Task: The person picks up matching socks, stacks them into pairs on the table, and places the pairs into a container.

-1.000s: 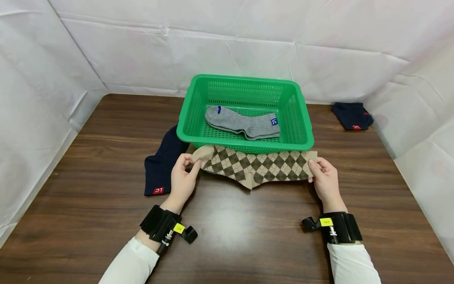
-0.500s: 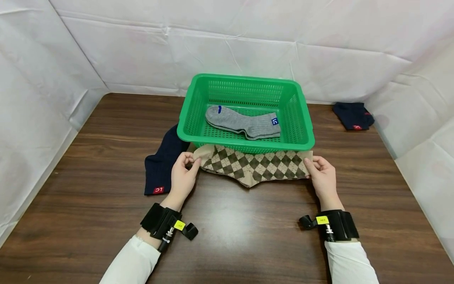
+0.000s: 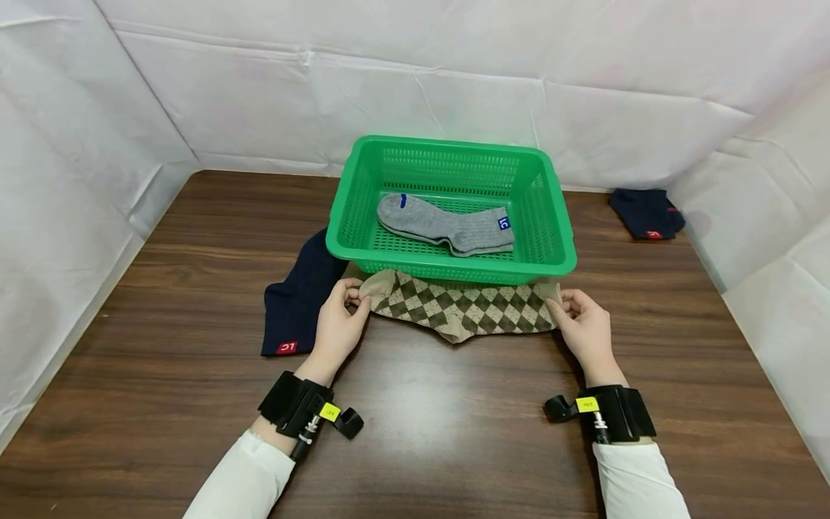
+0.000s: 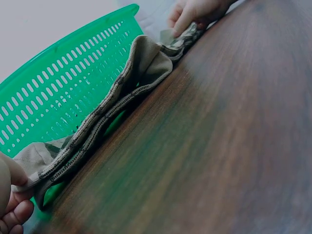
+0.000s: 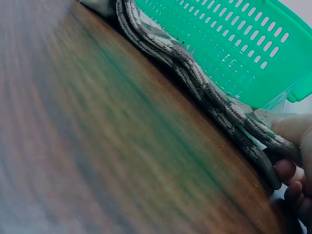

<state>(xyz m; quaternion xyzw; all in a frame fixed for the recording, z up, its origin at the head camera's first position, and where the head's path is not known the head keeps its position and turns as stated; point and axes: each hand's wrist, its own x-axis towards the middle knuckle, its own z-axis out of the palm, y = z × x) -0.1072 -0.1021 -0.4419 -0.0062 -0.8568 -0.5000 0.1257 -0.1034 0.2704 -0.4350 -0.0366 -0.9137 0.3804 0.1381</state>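
A pair of beige and brown argyle socks, one laid over the other, stretches along the front of the green basket. My left hand pinches the toe end between thumb and fingers. At the cuff end, my right hand pinches the fabric. In the left wrist view the stacked edges of the socks part in the middle, close over the table. From the right wrist, both layers of the socks run toward my thumb and fingers.
Folded grey socks lie inside the basket. A navy sock with a red label rests left of it, partly behind my left hand. Another navy sock lies at the back right of the brown wooden table, beside white sheeting.
My right hand has shifted left, and my left hand slightly right, so the argyle socks span a shorter width. Their upper edge has dropped a little from the basket's rim.
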